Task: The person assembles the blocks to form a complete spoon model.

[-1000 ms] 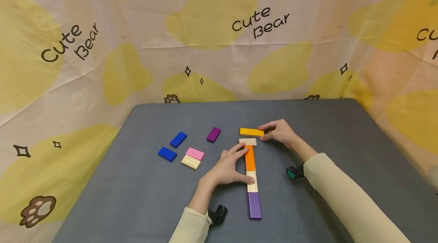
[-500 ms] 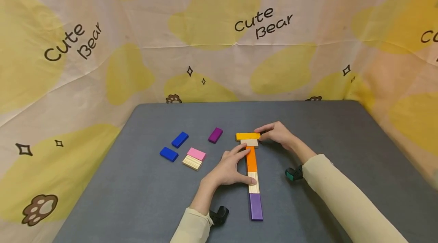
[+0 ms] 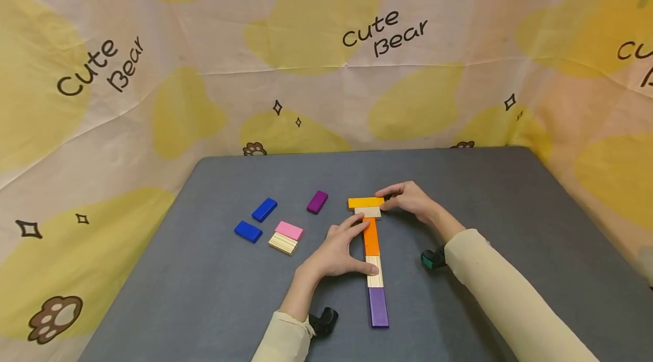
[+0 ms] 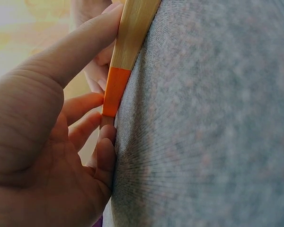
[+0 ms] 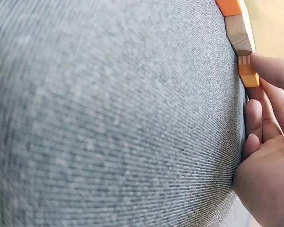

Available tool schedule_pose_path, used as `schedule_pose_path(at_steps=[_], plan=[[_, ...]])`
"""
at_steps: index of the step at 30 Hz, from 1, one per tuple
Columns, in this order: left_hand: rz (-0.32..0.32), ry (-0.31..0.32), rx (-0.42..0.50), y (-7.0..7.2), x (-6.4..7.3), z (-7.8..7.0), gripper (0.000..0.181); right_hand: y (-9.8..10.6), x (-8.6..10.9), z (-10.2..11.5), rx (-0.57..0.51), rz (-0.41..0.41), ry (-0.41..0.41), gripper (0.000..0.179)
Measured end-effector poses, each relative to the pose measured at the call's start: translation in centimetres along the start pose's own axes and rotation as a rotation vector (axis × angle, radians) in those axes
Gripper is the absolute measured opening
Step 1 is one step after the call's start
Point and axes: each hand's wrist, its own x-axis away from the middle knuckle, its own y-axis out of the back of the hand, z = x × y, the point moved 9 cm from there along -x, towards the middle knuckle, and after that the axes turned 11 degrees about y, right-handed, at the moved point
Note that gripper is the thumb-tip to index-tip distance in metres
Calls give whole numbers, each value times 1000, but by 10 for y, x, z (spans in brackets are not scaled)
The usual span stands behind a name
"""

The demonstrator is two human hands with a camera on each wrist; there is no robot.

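My right hand (image 3: 412, 200) pinches the right end of a yellow block (image 3: 364, 202) between thumb and fingers. This block lies crosswise along the far side of a shorter pale wooden block (image 3: 369, 212). From there a row runs toward me: an orange block (image 3: 371, 237), a striped wooden block (image 3: 374, 281), then a purple block (image 3: 378, 308). My left hand (image 3: 333, 254) is spread beside the row, its thumb on the striped block and its fingertips by the orange and pale ones. In the right wrist view, the thumb overlaps the yellow block (image 5: 249, 78).
On the left of the grey table (image 3: 204, 305) lie two blue blocks (image 3: 264, 209), a pink block (image 3: 289, 230) against a striped wooden block (image 3: 283, 243), and a dark magenta block (image 3: 317, 202). A printed cloth (image 3: 306, 22) hangs behind the table.
My right hand has drawn the yellow block left and toward me, from apart to right up against the pale wooden block. My left hand has stayed at the row.
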Motion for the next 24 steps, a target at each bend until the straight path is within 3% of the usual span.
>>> schedule_pose_path(at_steps=[24], plan=[[-4,-13,20,1,-2,1,99,1,-2,-2,1,-31,-22,38]])
